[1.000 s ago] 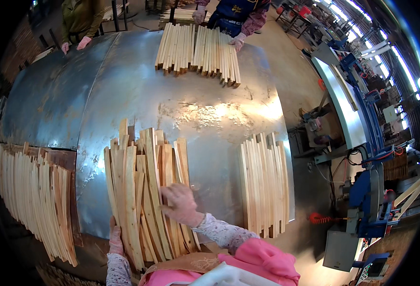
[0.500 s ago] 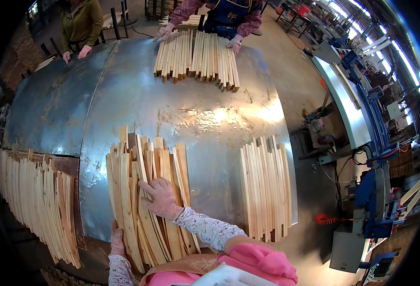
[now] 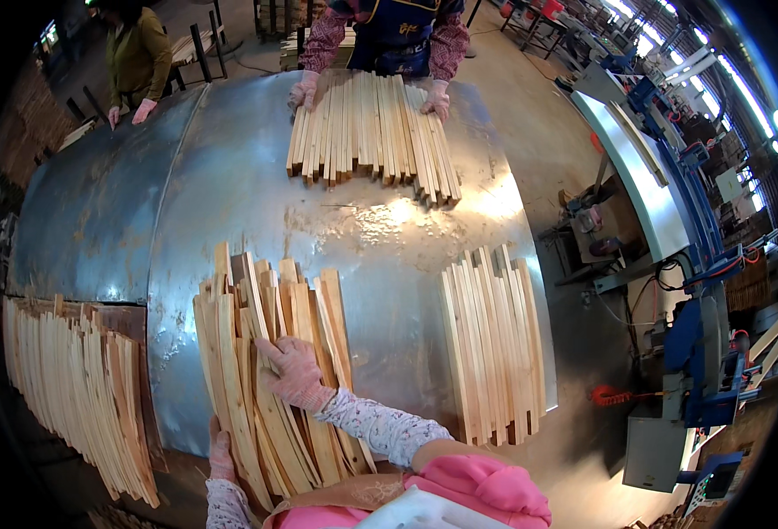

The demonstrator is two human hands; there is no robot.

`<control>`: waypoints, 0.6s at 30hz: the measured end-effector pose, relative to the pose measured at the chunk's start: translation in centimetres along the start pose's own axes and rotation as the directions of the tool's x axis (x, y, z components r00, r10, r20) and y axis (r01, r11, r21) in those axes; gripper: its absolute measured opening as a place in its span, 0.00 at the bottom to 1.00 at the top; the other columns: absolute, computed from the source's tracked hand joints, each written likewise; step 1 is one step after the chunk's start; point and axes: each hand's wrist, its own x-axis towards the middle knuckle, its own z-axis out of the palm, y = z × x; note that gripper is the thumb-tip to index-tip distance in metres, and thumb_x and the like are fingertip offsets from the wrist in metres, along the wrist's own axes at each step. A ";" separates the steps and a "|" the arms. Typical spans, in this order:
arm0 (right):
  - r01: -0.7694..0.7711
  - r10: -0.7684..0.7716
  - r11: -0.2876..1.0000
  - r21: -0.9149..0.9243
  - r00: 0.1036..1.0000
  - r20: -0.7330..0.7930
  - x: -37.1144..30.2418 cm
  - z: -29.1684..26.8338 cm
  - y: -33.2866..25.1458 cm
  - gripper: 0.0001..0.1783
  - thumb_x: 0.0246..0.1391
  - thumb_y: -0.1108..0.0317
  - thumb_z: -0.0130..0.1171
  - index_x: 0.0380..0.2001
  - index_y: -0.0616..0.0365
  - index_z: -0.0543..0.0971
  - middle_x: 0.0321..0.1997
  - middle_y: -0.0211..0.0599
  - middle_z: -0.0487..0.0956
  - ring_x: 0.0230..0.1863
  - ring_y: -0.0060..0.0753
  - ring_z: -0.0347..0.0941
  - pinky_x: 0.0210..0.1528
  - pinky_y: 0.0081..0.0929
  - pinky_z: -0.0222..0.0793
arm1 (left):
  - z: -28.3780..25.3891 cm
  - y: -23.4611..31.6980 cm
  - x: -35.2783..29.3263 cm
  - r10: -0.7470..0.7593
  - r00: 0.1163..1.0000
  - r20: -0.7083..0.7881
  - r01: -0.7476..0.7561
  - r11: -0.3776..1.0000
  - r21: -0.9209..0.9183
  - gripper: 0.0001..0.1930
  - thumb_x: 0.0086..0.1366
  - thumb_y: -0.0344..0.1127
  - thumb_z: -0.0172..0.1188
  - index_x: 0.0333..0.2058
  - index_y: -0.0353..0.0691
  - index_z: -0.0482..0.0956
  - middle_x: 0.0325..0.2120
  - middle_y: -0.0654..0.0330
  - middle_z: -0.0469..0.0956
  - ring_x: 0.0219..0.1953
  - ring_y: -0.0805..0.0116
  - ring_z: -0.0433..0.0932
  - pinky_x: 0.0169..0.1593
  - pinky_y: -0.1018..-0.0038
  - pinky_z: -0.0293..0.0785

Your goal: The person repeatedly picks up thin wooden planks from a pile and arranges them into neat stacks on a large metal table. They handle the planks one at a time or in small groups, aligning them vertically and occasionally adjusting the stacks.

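Note:
A loose pile of pale wooden strips point(image 3: 239, 379) lies lengthwise in front of me on the metal-topped table point(image 3: 398, 326), some strips slanting across others. Over the middle of it rests my right hand point(image 3: 299, 375) in a pinkish work glove, its index finger stretched out to the left across the strips. The other fingers are bent a little and partly hidden. My left hand point(image 3: 220, 454), also gloved, lies along the pile's near left edge with its visible fingers stretched forward against the outer strip.
A neater row of strips point(image 3: 493, 353) lies to the right, another stack point(image 3: 80, 397) at the left. Across the table a co-worker's gloved hands point(image 3: 437, 100) flank a strip bundle point(image 3: 371, 132). Another person point(image 3: 138, 62) stands far left. Blue machinery point(image 3: 698, 353) stands right of the table.
The co-worker's bundle has come nearer to me, and its two groups have closed into one. My right hand has shifted slightly on the pile. My left hand stays at the edge.

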 end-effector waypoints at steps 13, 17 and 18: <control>-0.019 0.027 0.999 0.046 0.986 -0.165 4.8 1.3 2.0 0.34 0.59 0.54 0.69 0.68 0.48 0.76 0.55 0.43 0.78 0.60 0.51 0.73 0.65 0.49 0.67 | 0.5 -0.2 -0.2 -0.019 0.996 -0.087 0.013 0.998 -0.066 0.56 0.65 0.67 0.69 0.79 0.41 0.53 0.71 0.51 0.68 0.69 0.54 0.73 0.70 0.58 0.74; 0.003 0.005 0.999 0.054 0.990 -0.141 4.0 1.2 2.6 0.37 0.57 0.52 0.70 0.69 0.49 0.74 0.61 0.44 0.77 0.66 0.52 0.70 0.70 0.50 0.64 | 1.8 0.5 -0.7 -0.067 0.991 -0.112 0.057 0.995 -0.086 0.54 0.67 0.67 0.68 0.78 0.42 0.53 0.71 0.51 0.68 0.68 0.53 0.74 0.68 0.57 0.76; 0.006 0.000 0.999 0.050 0.991 -0.130 3.9 1.0 2.6 0.38 0.57 0.51 0.70 0.69 0.50 0.74 0.63 0.44 0.76 0.68 0.52 0.69 0.71 0.50 0.63 | 1.8 0.8 -0.6 -0.056 0.996 -0.076 0.050 0.995 -0.084 0.53 0.68 0.66 0.67 0.79 0.42 0.53 0.71 0.51 0.68 0.68 0.53 0.74 0.67 0.57 0.76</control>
